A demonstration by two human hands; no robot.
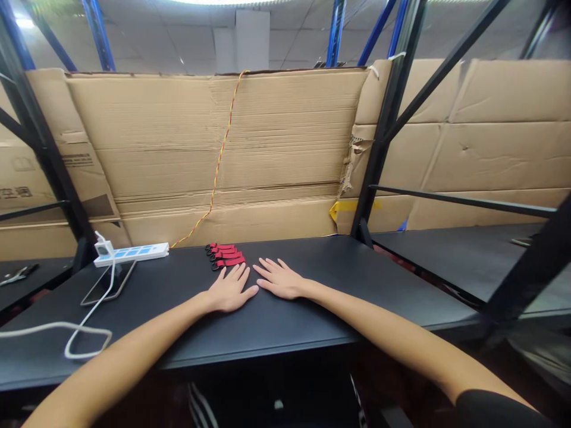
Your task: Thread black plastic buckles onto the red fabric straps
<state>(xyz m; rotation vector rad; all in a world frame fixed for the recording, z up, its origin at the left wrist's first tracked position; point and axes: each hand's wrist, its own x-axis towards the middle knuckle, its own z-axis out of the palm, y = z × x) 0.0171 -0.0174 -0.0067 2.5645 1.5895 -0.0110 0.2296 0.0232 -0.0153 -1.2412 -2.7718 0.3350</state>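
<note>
My left hand lies flat on the black tabletop, palm down with its fingers spread. Just beyond its fingertips is a row of several red straps with black clips, laid side by side. The fingertips are close to the nearest strap; whether they touch it I cannot tell. My right hand also rests flat, fingers apart, to the right of the straps. Neither hand holds anything.
At the back left lies a white power strip with a charger plugged in. A phone and a looping white cable sit nearby. Cardboard walls the back, with a twisted yellow-red wire. Black posts flank the table.
</note>
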